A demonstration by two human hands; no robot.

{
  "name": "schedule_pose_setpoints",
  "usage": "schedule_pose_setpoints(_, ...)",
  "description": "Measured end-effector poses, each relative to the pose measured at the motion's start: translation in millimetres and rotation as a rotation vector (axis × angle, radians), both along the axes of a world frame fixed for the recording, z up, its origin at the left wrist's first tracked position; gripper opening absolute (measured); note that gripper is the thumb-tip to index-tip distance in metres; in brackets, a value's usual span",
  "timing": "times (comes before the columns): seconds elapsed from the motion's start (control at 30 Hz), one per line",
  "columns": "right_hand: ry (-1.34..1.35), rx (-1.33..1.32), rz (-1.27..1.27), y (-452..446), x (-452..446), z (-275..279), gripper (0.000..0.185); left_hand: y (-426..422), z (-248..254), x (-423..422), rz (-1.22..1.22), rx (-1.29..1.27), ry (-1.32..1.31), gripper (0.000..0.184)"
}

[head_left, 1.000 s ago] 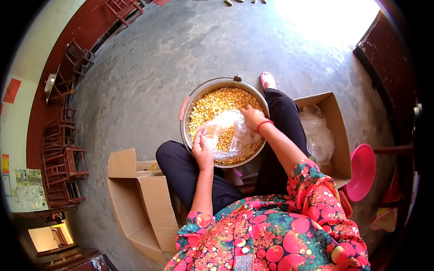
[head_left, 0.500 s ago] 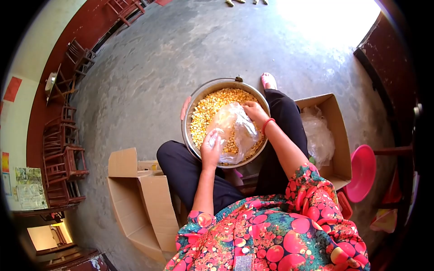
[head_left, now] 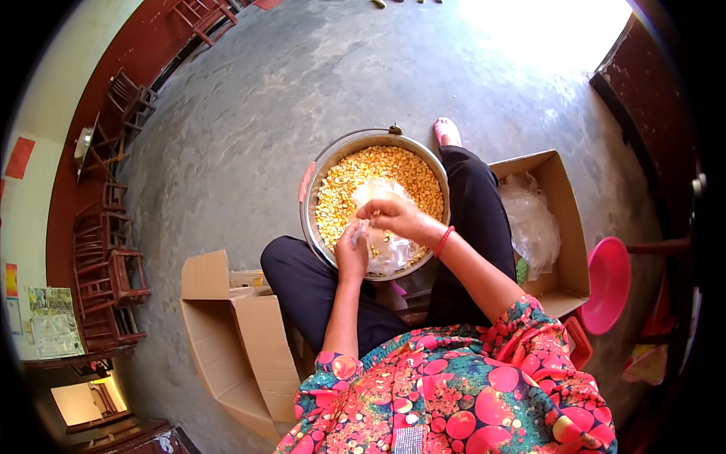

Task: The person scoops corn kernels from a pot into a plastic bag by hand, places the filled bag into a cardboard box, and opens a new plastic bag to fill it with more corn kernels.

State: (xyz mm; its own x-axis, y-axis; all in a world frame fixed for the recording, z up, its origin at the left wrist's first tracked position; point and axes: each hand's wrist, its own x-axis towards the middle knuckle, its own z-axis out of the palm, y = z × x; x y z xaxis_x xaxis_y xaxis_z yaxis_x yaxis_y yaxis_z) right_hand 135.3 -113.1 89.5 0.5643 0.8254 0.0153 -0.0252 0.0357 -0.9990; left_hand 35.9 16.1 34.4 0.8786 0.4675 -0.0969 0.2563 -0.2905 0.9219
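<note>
A metal bucket full of yellow corn kernels stands between my knees. Over the kernels lies a clear plastic bag, crumpled, with a few kernels showing through or on it. My left hand is closed on the bag's left edge, at the near left side of the bucket. Reaching across the bag, my right hand has its fingers bent together close to my left fingertips, at the gathered plastic. Its fingertips are partly hidden, but they appear to pinch the bag.
An open cardboard box holding clear plastic bags stands to my right, beside a pink basin. Another open cardboard box sits to my left. Wooden chairs line the left wall.
My right hand has moved left from the bag's far right edge to beside my left hand. The raised, spread bag has sunk and bunched lower over the kernels.
</note>
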Motion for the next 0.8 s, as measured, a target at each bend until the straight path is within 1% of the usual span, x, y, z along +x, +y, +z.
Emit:
schedule_pose_setpoints(0.03,0.071,-0.06,0.06,-1.4,-6.7,1.2,0.026,1.1,3.1,0.3,-0.017,0.027,0.011,0.024)
schedule_pose_setpoints(0.1,0.047,-0.056,-0.016,3.2,-18.2,-7.4,0.031,0.9,6.2,-0.2,-0.032,0.052,0.022,0.024)
schedule_pose_setpoints(0.13,0.047,-0.058,-0.014,3.9,-23.4,-8.2,0.031,0.0,6.3,-0.3,-0.018,0.071,-0.001,0.024)
schedule_pose_setpoints(0.2,0.219,-0.039,-0.054,5.4,-29.1,-5.9,0.035,-2.4,9.1,1.2,-0.003,0.087,-0.026,0.025)
schedule_pose_setpoints(0.3,0.209,0.027,-0.111,4.7,-21.5,-18.8,0.033,-3.5,13.8,1.6,0.003,0.136,-0.023,0.027)
schedule_pose_setpoints(0.33,0.079,-0.008,-0.148,2.5,-15.0,-23.4,0.029,-2.5,12.9,1.3,-0.001,0.075,-0.049,0.026)
schedule_pose_setpoints(0.37,0.051,-0.044,-0.213,0.1,-11.5,-28.4,0.023,-2.0,11.5,1.1,-0.003,0.014,-0.076,0.026)
schedule_pose_setpoints(0.43,-0.25,-0.316,-0.268,-11.5,-6.9,-11.9,0.014,-1.5,9.0,1.8,0.0,0.0,-0.111,0.027)
schedule_pose_setpoints(0.47,-0.252,-0.317,-0.267,-13.6,-7.6,-11.1,0.014,-0.9,8.4,2.0,0.017,-0.026,-0.11,0.027)
schedule_pose_setpoints(0.5,-0.366,-0.367,-0.213,-15.5,-10.6,-9.8,0.011,-0.7,10.1,2.6,0.033,-0.052,-0.11,0.027)
schedule_pose_setpoints(0.53,-0.479,-0.416,-0.159,-17.0,-15.1,-8.0,0.012,-0.5,11.8,2.9,0.033,-0.053,-0.111,0.027)
schedule_pose_setpoints(0.57,-0.646,-0.52,-0.157,-18.3,-22.6,-5.4,0.019,-0.2,13.5,2.9,0.04,-0.07,-0.142,0.027)
schedule_pose_setpoints(0.63,-0.87,-0.576,-0.116,-18.6,-31.9,-20.4,0.022,-0.3,18.4,4.0,0.047,-0.087,-0.175,0.026)
schedule_pose_setpoints(0.67,-0.871,-0.575,-0.114,-17.2,-32.6,-27.1,0.022,-0.4,20.6,3.7,0.063,-0.085,-0.185,0.026)
schedule_pose_setpoints(0.73,-0.706,-0.601,-0.076,-12.0,-34.3,-26.1,0.016,-1.5,30.0,1.9,0.082,-0.078,-0.201,0.027)
schedule_pose_setpoints(0.77,-0.706,-0.599,-0.072,-12.1,-32.1,-24.3,0.016,-0.5,29.1,0.9,0.085,-0.077,-0.2,0.027)
schedule_pose_setpoints(0.8,-0.498,-0.404,-0.001,-13.3,-27.2,-13.0,0.014,0.6,27.2,1.2,0.099,-0.079,-0.211,0.027)
